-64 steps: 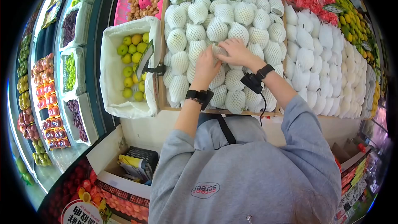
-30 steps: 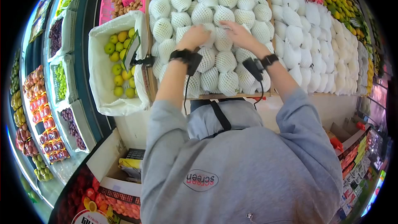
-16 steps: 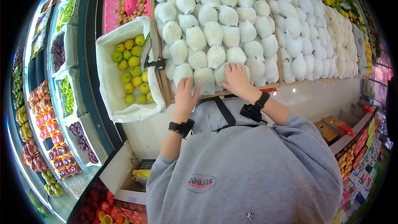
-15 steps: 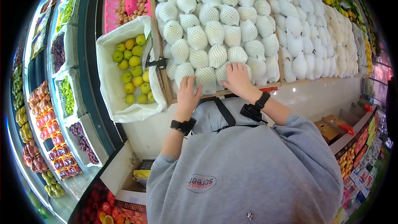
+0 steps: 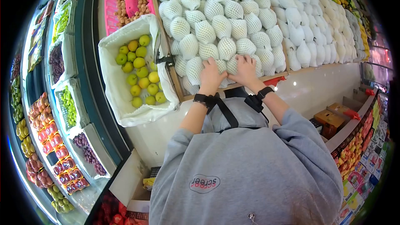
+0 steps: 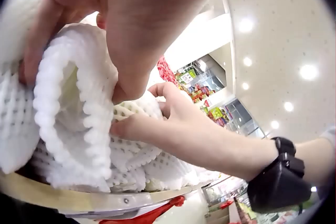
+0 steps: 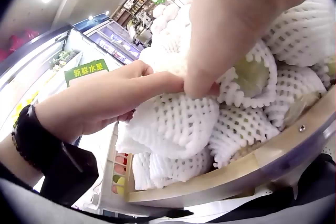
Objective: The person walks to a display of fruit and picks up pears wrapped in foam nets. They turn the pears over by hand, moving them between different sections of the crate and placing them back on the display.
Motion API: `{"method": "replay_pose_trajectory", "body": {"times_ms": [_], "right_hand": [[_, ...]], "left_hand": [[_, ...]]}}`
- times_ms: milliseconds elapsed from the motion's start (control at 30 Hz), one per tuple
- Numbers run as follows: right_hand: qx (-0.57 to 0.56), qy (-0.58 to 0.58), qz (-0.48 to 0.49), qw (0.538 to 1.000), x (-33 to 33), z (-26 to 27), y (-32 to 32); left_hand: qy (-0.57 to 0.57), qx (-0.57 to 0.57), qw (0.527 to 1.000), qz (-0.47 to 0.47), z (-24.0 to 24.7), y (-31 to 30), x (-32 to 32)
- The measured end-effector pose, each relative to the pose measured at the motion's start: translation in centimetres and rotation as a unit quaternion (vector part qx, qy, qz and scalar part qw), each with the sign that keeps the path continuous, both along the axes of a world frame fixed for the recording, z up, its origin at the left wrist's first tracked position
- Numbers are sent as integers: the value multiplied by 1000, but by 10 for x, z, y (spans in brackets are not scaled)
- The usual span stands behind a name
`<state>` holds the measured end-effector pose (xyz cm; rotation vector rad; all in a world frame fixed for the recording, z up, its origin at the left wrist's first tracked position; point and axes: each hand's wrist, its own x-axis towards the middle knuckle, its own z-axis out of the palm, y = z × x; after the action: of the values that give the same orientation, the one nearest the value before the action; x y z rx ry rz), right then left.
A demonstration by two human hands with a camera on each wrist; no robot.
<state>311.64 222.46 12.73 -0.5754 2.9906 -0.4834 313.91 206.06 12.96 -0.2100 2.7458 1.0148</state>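
Note:
My left hand (image 5: 211, 77) is at the front row of foam-netted fruit in a wooden crate (image 5: 180, 88). Its fingers and thumb straddle a fruit in a white foam net (image 7: 173, 124), whose scalloped open end faces the left wrist camera. Right beside it, my right hand (image 5: 246, 73) curls over the neighbouring netted fruit (image 7: 244, 98), with pale green skin showing through the net's opening. The two thumbs come close together between these fruits. In the right wrist view, most fingers of the right hand are hidden behind it.
Rows of netted fruit (image 5: 221, 25) fill the crate behind the hands. A white-lined box (image 5: 110, 79) of yellow-green fruit stands left, a pink basket (image 5: 110, 12) behind it. More white-wrapped fruit (image 5: 306, 37) lies right. The crate's front rail (image 7: 252, 163) runs close below the hands.
Both hands have come from the middle of the crate to its front row. Over the last half second the left hand has moved right, closer to the right hand.

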Motion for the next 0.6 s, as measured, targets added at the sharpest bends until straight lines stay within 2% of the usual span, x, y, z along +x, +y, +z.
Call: {"method": "replay_pose_trajectory", "body": {"times_ms": [100,200,300,400,500,533,600], "right_hand": [[7,13,22,1000,3,2,6],[19,20,6,1000,8,3,0],[49,-50,7,997,3,9,-1],[-75,-41,15,996,0,12,14],[-287,-117,-91,946,9,30,23],[-293,-139,-117,939,9,34,22],[-300,-187,-171,920,14,39,24]], "left_hand": [[58,-8,998,-13,-8,-2,10],[47,-7,999,-14,-7,-1,13],[15,51,998,-43,10,-20,8],[74,20,997,26,36,-53,8],[107,-74,988,84,15,-78,17],[88,-92,989,77,1,-79,19],[71,-48,993,83,-21,-70,22]]}}
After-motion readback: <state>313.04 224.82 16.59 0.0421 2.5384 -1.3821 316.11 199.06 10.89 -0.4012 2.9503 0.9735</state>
